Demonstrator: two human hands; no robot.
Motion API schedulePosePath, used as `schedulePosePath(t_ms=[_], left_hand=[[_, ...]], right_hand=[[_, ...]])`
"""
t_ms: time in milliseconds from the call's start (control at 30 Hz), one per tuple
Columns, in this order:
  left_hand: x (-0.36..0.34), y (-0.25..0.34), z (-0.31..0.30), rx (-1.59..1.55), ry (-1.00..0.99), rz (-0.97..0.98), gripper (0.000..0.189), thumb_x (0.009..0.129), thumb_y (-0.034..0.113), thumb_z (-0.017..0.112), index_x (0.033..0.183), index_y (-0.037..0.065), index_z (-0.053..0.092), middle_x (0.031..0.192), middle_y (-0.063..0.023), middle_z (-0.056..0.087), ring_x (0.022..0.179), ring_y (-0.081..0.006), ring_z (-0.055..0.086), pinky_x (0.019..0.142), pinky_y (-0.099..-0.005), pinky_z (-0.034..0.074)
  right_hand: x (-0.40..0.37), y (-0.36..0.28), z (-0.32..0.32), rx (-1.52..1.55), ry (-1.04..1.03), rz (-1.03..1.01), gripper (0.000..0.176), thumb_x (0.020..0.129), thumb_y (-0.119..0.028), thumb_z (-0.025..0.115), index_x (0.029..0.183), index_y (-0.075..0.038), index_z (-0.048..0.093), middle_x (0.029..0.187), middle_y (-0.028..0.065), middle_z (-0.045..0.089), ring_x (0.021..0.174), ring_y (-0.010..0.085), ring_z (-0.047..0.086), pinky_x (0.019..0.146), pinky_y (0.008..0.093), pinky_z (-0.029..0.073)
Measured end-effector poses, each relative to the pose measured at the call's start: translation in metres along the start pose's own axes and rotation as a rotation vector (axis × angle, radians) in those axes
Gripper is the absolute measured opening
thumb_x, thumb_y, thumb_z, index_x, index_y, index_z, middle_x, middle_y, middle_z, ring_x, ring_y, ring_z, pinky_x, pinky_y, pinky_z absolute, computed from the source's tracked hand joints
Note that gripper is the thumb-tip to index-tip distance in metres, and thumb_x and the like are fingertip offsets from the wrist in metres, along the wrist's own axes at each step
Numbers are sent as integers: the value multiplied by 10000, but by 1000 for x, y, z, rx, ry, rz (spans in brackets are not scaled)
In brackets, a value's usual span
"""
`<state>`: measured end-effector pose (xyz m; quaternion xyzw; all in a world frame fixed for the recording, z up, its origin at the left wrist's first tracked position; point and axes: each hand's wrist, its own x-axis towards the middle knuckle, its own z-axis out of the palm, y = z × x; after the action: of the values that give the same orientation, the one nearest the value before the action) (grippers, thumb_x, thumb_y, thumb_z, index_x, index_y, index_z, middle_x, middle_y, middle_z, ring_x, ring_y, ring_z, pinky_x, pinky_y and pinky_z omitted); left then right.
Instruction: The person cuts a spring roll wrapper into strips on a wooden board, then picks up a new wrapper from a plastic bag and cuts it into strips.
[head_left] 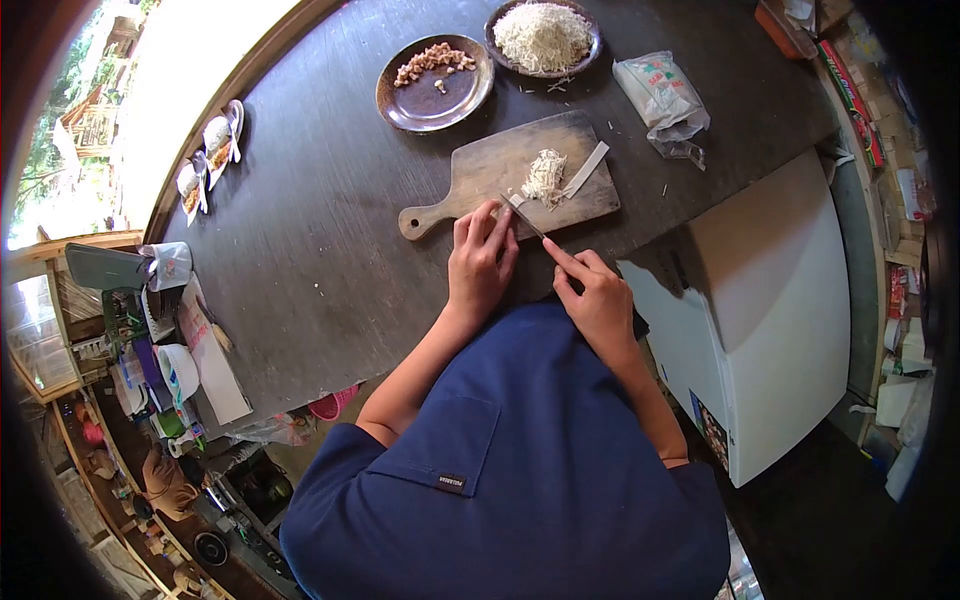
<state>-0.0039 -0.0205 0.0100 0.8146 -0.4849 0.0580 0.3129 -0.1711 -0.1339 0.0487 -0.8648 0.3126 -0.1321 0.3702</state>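
My right hand [597, 298] grips a knife [524, 217], its blade angled across the near edge of a wooden cutting board [480, 165]. My left hand [482, 252] has its fingers bent and pressed down at that edge, pinning a small pale piece [516, 200] beside the blade. Under those fingertips the rest of the piece is hidden. On the board lie a small heap of pale, thin-cut shreds [545, 178] and a flat pale strip [587, 168] to the right of it.
Beyond the board stand a brown plate [425, 116] with diced pinkish-brown pieces and a bowl [492, 40] heaped with pale shreds. A plastic bag [665, 95] lies at the right. Small dishes with spoons [220, 143] sit far left. A white appliance [770, 330] is right of the table.
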Motion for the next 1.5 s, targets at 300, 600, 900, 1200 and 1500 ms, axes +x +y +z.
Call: schedulePosePath(t_ms=[300, 600, 900, 1200, 1500], left_hand=[[0, 0, -1, -3, 14, 2, 362, 897, 53, 739, 1255, -1, 727, 1347, -133, 628, 1127, -328, 614, 960, -412, 558], [-1, -1, 1, -12, 7, -3, 366, 896, 48, 737, 1259, 1, 727, 1341, -135, 629, 1130, -335, 613, 962, -412, 558], [-2, -3, 2, -35, 16, -10, 365, 888, 49, 743, 1249, -3, 727, 1339, -135, 631, 1134, -335, 614, 967, -420, 554], [-1, -2, 2, -51, 15, -30, 355, 889, 51, 743, 1241, 3, 730, 1339, -135, 634, 1130, -337, 618, 964, -421, 555], [-1, -2, 1, -51, 28, -10, 353, 882, 43, 748, 1231, -1, 730, 1338, -143, 637, 1121, -342, 625, 955, -421, 560]], right_hand=[[-6, -4, -2, 7, -27, 52, 457, 966, -165, 713, 1394, -326, 728, 927, 51, 672, 789, 290, 703, 714, 422, 566], [-4, -1, 0, -20, 13, 8, 476, 960, -183, 713, 1403, -355, 714, 935, 53, 669, 744, 317, 713, 666, 442, 589], [-7, -7, -2, -19, -23, 56, 469, 962, -169, 716, 1398, -342, 723, 930, 53, 678, 800, 293, 711, 722, 424, 574], [-1, -3, 3, 20, 24, -22, 479, 953, -184, 718, 1400, -356, 716, 938, 54, 675, 746, 324, 716, 675, 447, 587], [-3, -5, 1, 1, -29, 61, 469, 960, -160, 714, 1398, -327, 725, 938, 57, 682, 803, 295, 709, 732, 425, 571]])
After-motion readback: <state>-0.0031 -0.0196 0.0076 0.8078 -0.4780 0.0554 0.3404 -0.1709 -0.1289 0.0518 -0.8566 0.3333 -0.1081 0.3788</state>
